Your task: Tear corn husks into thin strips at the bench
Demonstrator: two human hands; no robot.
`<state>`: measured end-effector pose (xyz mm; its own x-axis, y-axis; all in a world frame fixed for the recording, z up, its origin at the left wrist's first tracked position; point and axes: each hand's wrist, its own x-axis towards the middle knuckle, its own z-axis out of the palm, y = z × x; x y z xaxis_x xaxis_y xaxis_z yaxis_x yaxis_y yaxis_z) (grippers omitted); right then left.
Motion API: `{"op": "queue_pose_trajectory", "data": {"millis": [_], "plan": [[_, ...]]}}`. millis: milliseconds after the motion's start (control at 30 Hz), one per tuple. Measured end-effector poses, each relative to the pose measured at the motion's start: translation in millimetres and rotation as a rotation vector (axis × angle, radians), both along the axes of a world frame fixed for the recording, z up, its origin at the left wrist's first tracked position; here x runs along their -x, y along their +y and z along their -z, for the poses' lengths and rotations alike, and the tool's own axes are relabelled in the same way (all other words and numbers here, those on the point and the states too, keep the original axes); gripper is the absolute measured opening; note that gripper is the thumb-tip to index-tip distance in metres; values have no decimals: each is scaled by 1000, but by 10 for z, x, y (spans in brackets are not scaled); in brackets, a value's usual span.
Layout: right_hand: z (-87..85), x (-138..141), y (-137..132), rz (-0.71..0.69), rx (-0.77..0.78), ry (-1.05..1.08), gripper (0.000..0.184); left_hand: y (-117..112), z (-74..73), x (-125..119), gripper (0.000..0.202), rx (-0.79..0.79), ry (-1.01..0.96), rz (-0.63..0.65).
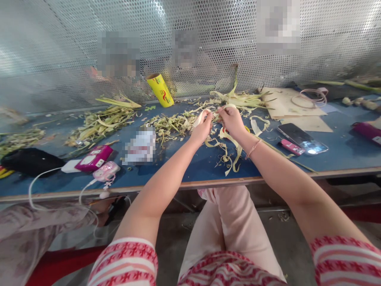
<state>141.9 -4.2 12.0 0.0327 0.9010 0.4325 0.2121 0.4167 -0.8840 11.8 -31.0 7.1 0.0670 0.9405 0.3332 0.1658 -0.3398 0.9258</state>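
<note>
My left hand [205,124] is closed, its thumb and fingertips pinching a pale, flat plant strip [199,118] above the blue table. Beside it, my right hand [231,120] is also closed in a pinch on a pale strip [229,106] that curves over its top. The fingertips nearly meet; whether both strips are one piece I cannot tell. Under and left of the hands lies a heap of dry plant scraps [175,126]. Curled pale peelings [236,157] hang toward the table's front edge, below my right hand. A bundle of long leafy stalks [241,98] rests just behind.
A yellow tube [160,90] stands tilted against the perforated metal screen [208,39]. To the right lie a phone [302,138], a pink lighter-like item [292,147] and cardboard sheets [282,104]. Leftward are a purple box [94,158], white cable [41,174] and black pouch [31,162]. Another person's leg [32,230] shows at left.
</note>
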Motion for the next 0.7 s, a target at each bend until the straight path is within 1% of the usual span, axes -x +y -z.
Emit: {"op": "queue_pose_trajectory", "data": {"millis": [67,133,267,367,467,567,700], "plan": [[-7,-2,-5,3,19,30,25,-30,-35,-7,46,77,-36,69],[-18,-5,-14,21,31,47,26,-41,-54,-14,44,115,-58,104],[-33,-14,-30,58,41,52,28,-33,-52,-16,43,118,-50,143],[-30,-20,-26,41,47,77,27,-35,-47,-9,44,135,-27,147],[-21,-24,-12,22,51,105,26,-36,-46,-2,46,112,-24,157],[-11,-22,-2,23,52,103,27,-9,-30,0,49,77,-33,131],[-6,-4,-1,14,40,102,26,73,33,-5,52,74,-74,38]]}}
